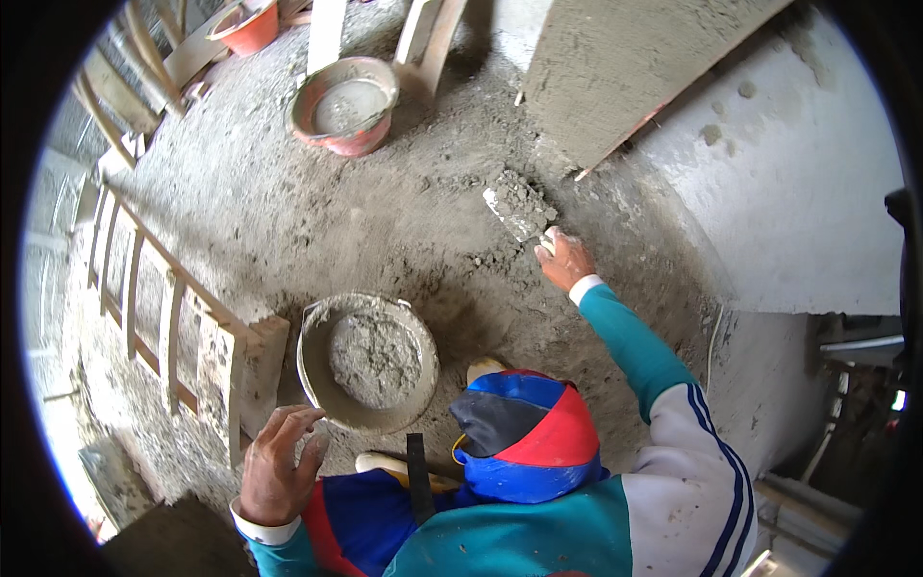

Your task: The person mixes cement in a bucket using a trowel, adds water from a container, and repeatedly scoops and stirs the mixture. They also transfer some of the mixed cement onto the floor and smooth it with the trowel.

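Observation:
My right hand (566,258) grips the light-coloured handle of a plastering trowel (504,210), out at arm's length. A heap of wet grey mortar (525,198) covers most of its blade. Loose crumbs of mortar lie on the floor around the trowel. My left hand (277,461) is raised with its fingers apart and nothing in it. Its fingertips are beside the near left rim of a mortar-caked bucket (427,353); whether they touch cannot be told. Inside that bucket sits lumpy wet mortar (376,360), and a thin wire handle rests along its left side.
A red bucket (357,144) with grey slurry stands farther off, and another red bucket (252,36) is beyond it. To the left lies a slatted wooden frame (171,339). A mortar-smeared board (613,79) slants at the upper right, before a pale wall (786,195).

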`<state>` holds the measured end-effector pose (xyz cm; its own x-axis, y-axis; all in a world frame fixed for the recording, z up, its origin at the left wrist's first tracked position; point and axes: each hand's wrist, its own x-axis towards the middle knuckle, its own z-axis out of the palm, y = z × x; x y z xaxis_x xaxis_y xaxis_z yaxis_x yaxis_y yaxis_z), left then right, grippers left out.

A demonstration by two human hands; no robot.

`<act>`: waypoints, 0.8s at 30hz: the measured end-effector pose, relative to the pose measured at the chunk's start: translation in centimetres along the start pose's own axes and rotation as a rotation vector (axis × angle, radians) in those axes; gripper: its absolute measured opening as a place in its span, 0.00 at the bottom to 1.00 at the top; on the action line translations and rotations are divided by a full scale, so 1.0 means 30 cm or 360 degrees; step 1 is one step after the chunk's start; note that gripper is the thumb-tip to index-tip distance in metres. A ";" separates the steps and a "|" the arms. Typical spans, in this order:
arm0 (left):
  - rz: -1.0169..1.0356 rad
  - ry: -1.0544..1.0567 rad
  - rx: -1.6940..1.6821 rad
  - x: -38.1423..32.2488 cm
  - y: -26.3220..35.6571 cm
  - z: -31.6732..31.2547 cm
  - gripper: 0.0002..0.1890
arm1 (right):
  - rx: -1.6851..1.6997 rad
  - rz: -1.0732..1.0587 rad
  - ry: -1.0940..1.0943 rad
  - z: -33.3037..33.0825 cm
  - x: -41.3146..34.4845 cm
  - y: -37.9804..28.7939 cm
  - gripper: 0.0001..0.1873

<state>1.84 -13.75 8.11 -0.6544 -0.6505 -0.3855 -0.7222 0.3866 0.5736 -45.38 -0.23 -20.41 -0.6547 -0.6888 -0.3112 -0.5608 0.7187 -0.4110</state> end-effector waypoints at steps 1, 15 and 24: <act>0.0049 -0.0019 -0.0011 -0.011 -0.005 -0.002 0.16 | -0.0057 -0.0109 0.0049 -0.034 -0.037 -0.025 0.22; 0.0088 -0.0186 0.0166 -0.109 -0.146 0.026 0.16 | -0.0062 -0.1280 0.0239 -0.083 -0.386 -0.504 0.15; 0.0008 -0.0200 0.0043 -0.056 -0.155 0.043 0.14 | -0.0206 -0.0358 -0.0728 0.033 -0.455 0.139 0.28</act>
<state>6.00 -13.60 5.16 -0.6797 -0.5621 -0.4711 -0.7235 0.4082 0.5568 -38.29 12.09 -18.72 -0.2386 -0.7776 -0.5817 -0.7389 0.5341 -0.4109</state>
